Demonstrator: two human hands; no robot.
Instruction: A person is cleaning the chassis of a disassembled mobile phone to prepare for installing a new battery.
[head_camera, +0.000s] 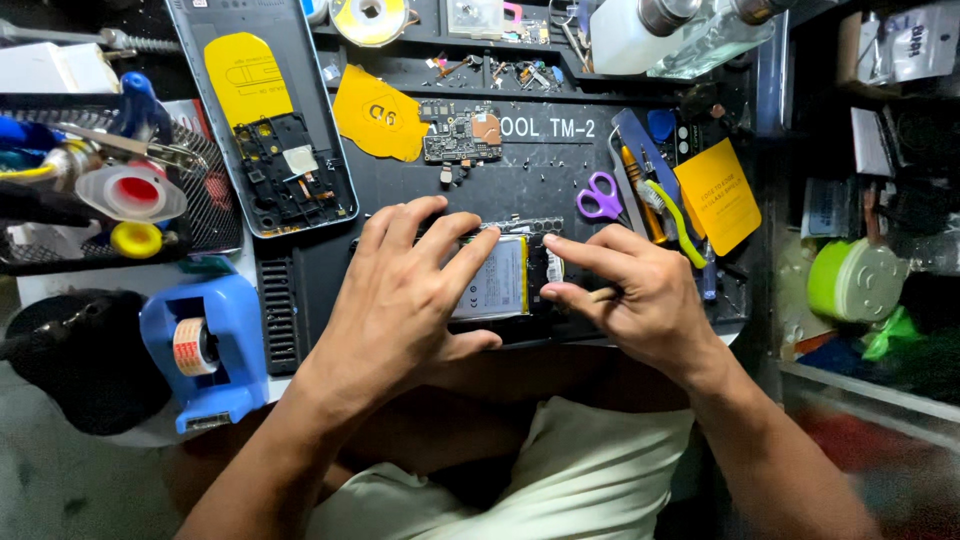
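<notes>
An opened phone with its silver battery (497, 280) showing lies on the black work mat (560, 160), close to the mat's front edge. My left hand (405, 290) lies spread over the phone's left half, fingers apart and pressing down on it. My right hand (625, 290) is at the phone's right edge, its thumb and forefinger pinched together on a small part there; the part itself is too small to make out.
A phone back cover (270, 120) with a yellow sheet lies at the back left. A circuit board (462, 135), yellow plastic cards (716, 195), small purple scissors (600, 196), hand tools (650, 190) and loose screws lie around. A blue tape dispenser (205, 345) stands at the left, a green container (850, 280) at the right.
</notes>
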